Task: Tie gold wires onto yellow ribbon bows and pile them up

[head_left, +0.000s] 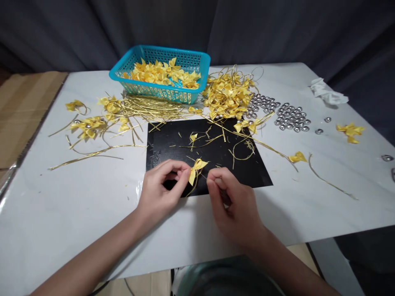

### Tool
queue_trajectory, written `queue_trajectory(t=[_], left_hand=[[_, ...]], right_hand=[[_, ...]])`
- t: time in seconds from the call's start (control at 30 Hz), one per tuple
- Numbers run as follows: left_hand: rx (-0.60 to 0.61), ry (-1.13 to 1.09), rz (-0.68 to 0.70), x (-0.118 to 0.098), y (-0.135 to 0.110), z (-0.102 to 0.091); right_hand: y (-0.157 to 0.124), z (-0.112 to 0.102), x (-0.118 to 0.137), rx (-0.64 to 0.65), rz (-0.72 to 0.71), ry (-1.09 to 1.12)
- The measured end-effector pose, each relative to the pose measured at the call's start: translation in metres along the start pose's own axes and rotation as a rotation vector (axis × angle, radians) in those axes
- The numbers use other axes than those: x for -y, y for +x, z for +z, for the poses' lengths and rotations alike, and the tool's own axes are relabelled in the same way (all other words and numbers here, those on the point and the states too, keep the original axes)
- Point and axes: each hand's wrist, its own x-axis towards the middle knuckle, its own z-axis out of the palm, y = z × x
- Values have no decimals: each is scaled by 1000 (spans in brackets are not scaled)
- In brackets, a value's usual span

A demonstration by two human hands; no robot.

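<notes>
My left hand (163, 187) pinches a small yellow ribbon bow (196, 168) over the front edge of a black mat (216, 152). A thin gold wire hangs from the bow. My right hand (233, 201) is closed in a pinch just right of the bow, its fingertips at a fine gold wire end that is hard to make out. Both hands rest low on the white table (77, 205).
A blue basket (160, 70) of yellow bows stands at the back. A heap of wired bows (228, 94) and silver beads (290, 117) lie to the right of it. Gold wires (148, 109) and loose bows (89, 125) lie left. A crumpled tissue (327, 94) lies far right.
</notes>
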Motion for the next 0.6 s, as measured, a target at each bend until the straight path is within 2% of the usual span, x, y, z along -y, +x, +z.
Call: queue_trajectory(t=[0.2,0.6], left_hand=[[16,26,44,1,-1,1],[33,56,119,-1,-2,-1]], right_hand=[[3,-1,-1,57,-16,-15],[4,2,-1,57,-34,-13]])
